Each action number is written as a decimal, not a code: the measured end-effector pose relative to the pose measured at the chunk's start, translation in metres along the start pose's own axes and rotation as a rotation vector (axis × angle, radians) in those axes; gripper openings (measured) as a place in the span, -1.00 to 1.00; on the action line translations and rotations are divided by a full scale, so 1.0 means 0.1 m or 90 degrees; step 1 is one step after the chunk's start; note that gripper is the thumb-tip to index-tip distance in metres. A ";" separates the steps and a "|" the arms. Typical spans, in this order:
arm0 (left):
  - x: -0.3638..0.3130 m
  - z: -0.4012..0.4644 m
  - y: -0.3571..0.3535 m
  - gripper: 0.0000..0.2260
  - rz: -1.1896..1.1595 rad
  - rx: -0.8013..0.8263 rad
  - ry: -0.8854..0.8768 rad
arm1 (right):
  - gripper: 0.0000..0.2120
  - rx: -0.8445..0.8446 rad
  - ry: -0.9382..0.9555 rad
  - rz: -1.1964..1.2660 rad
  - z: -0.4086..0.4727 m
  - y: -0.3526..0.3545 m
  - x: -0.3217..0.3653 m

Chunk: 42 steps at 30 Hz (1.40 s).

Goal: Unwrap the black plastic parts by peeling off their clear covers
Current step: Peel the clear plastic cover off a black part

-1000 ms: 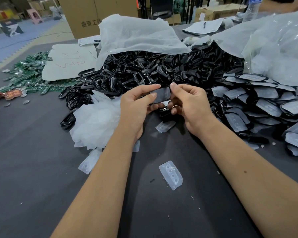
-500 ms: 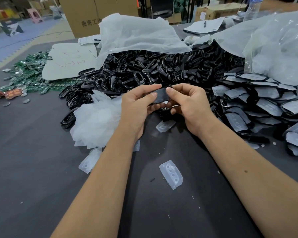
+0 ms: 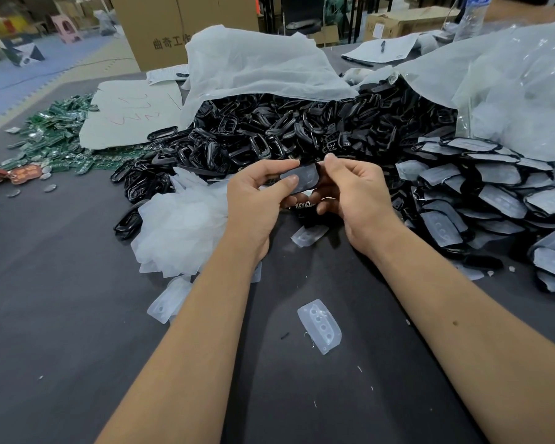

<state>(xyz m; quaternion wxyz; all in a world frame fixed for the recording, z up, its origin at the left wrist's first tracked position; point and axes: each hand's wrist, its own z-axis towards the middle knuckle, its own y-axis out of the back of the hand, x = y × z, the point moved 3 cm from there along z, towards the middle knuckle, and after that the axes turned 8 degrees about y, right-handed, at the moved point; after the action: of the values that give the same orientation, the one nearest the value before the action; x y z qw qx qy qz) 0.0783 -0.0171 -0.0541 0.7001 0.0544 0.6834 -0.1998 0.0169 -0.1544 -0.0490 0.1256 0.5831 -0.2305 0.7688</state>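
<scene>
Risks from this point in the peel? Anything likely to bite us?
1. The left hand and right hand pinch one covered part over the heap of unwrapped black parts; dropped, it could get lost among them.
2. Peeled clear covers lie loose on the table under the forearms and may get swept off.

Bare counter (image 3: pixel 61 315) lies open from 6 to 9 o'clock. A heap of black parts (image 3: pixel 269 133) blocks 12, covered parts (image 3: pixel 494 193) crowd 3, peeled covers (image 3: pixel 180 225) pile at 10.
</scene>
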 end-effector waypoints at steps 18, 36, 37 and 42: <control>-0.02 -0.03 -0.01 -0.76 -0.014 0.060 0.005 | -0.80 0.031 0.007 -0.059 -0.02 0.03 0.03; -0.02 -0.04 -0.01 -0.76 -0.010 0.035 0.014 | -0.91 0.032 0.103 -0.189 -0.05 -0.01 0.02; -0.02 -0.04 -0.01 -0.76 -0.001 0.034 0.012 | -0.91 0.030 0.104 -0.190 -0.04 -0.01 0.02; -0.02 -0.04 0.01 -0.77 -0.018 0.022 0.031 | -0.90 0.027 0.139 -0.217 -0.05 0.00 0.05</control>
<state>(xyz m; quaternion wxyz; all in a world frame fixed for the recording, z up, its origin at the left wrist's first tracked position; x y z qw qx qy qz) 0.0753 -0.0145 -0.0525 0.6793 0.0620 0.6974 -0.2199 0.0106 -0.1524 -0.0456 0.2659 0.5297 -0.0968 0.7996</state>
